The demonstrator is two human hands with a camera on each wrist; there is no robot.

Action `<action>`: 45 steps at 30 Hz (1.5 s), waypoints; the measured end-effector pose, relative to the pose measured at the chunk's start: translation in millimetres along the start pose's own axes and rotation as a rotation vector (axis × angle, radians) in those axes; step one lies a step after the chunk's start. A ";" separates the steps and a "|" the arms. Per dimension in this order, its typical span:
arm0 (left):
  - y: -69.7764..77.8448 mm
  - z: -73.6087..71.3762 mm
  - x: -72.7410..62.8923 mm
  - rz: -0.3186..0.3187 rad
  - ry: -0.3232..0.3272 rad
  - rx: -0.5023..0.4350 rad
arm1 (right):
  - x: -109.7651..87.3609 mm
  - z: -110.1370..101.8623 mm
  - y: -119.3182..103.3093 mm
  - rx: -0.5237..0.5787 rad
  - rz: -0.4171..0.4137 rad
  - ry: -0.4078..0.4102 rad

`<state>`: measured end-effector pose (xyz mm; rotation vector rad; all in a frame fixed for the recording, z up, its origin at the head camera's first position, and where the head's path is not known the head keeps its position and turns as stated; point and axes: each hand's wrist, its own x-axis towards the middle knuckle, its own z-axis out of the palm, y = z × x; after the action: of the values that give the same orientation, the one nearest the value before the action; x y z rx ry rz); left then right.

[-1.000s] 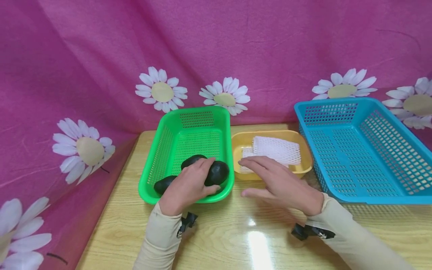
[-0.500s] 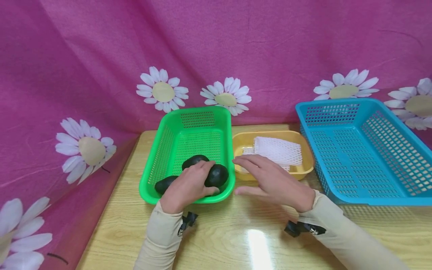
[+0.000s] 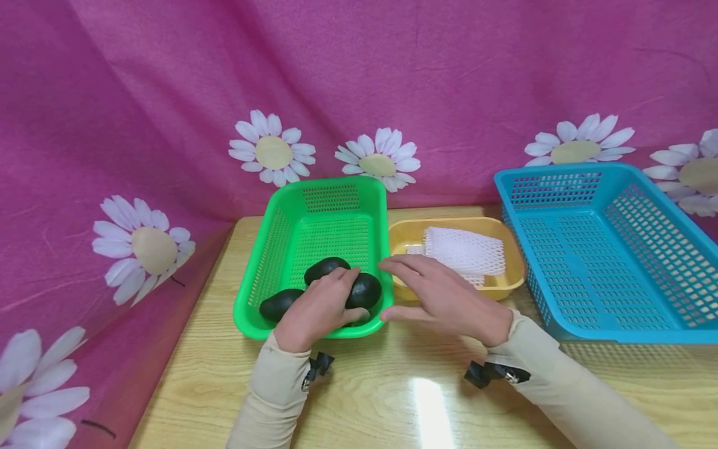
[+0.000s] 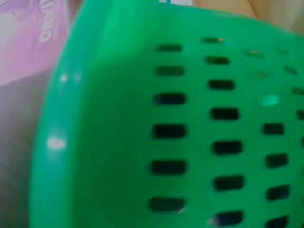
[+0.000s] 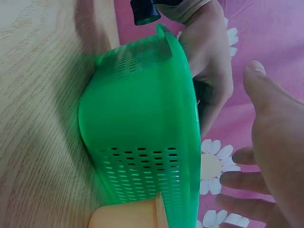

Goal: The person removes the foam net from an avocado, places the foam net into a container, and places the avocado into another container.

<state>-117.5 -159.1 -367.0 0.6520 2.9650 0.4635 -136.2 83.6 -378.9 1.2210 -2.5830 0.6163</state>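
Observation:
My left hand [image 3: 318, 307] reaches into the green basket [image 3: 336, 234], its thumb and fingers curled about a dark, almost black avocado [image 3: 366, 290] near the front right corner. Two more avocados lie close by, one behind the hand [image 3: 328, 268] and one at its left [image 3: 279, 305]. My right hand [image 3: 443, 300] hovers at the basket's right rim, fingers extended and thumb apart, holding nothing. In the right wrist view its spread fingers [image 5: 244, 180] show beside the basket. Only the green basket wall [image 4: 114, 142] fills most of the left wrist view; the left hand is hidden there.
A yellow basin [image 3: 518, 274] with white foam net sleeves [image 3: 465, 249] stands right of the green basket. Further right is a blue basket [image 3: 569, 268]. A pink flowered cloth [image 3: 449, 75] hangs behind the wooden table [image 3: 381, 386].
My right hand has moved left, from in front of the yellow basin to the green basket's rim. The left hand stays at the avocado with hardly any movement.

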 end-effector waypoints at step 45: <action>-16.7 -10.8 -8.4 0.006 0.147 0.015 | -15.7 -11.4 9.8 -0.070 0.055 -0.009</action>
<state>-118.0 -180.1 -361.9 0.6548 3.1079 0.5124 -133.7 105.1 -377.2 1.1369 -2.6302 0.5266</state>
